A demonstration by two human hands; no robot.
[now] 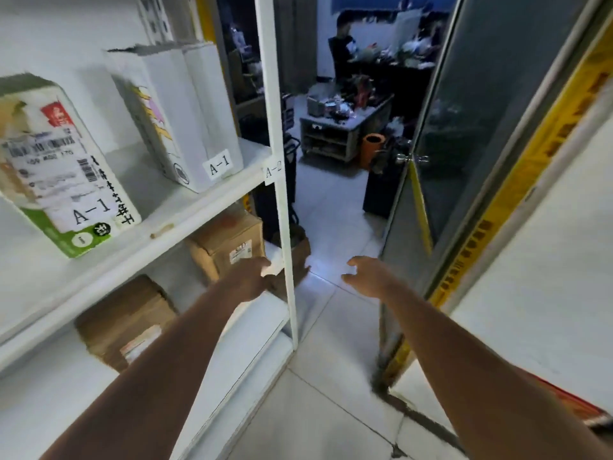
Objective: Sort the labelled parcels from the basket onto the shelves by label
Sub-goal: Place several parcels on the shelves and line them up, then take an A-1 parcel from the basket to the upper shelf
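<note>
Brown parcel (229,244): on shelf below A-1 level, beside shelf post (285,227). Left hand (252,277): nearer, touching parcel's front corner, parcel just ahead and left; grip state unclear, fingers hidden. Right hand (365,275): mid-air right of post, fingers loose, nothing held.

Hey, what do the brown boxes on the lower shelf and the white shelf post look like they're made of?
The brown boxes look like cardboard: matte tan, with paper labels stuck on. The shelf post is probably painted metal: smooth white, thin and straight.
</note>
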